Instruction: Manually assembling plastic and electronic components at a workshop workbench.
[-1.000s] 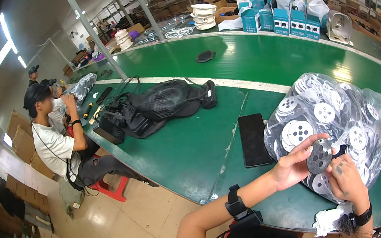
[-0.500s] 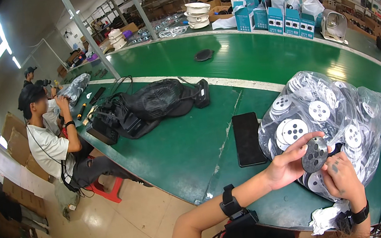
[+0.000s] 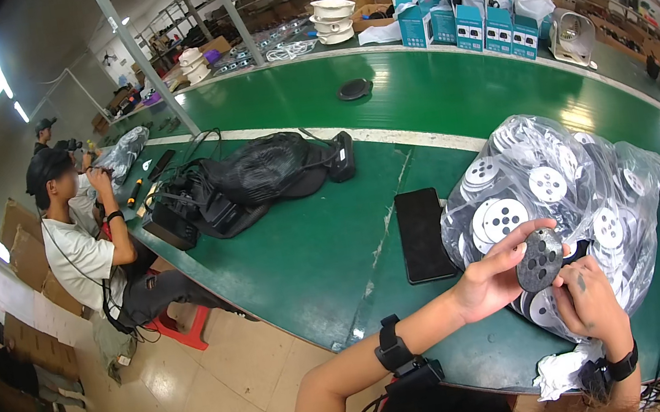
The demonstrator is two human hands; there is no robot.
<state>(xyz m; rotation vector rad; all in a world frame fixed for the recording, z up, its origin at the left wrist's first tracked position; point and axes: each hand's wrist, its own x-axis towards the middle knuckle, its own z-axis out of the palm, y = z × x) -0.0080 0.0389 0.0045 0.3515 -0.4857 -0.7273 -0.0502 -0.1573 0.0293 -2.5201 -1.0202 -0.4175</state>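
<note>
The dark disc [image 3: 539,260], pierced with round holes, is held up over the near right part of the green table [image 3: 330,265]. It is seen at a slant, its longer axis running close to upright, with the top leaning slightly right. The left hand [image 3: 491,282] grips it from the left side, thumb and fingers closed on the rim, palm turned toward the disc. The right hand [image 3: 591,299] is at the lower right edge, fingers bent in with the tips at the rim. Both hands are about equally near. Whether the right fingertips pinch the disc or something small beside it cannot be told, as the knuckles cover the spot.

Directly behind the hands, a clear plastic bag [image 3: 564,141] full of white discs [image 3: 505,216] fills the space on the far side. A black phone [image 3: 423,235] lies flat just left of the bag. A crumpled white tissue [image 3: 560,374] lies near the right wrist. The space between the two hands is taken up by the disc itself. Farther left, a black bundle of cables and cloth [image 3: 265,173] lies well apart from the hands.
</note>
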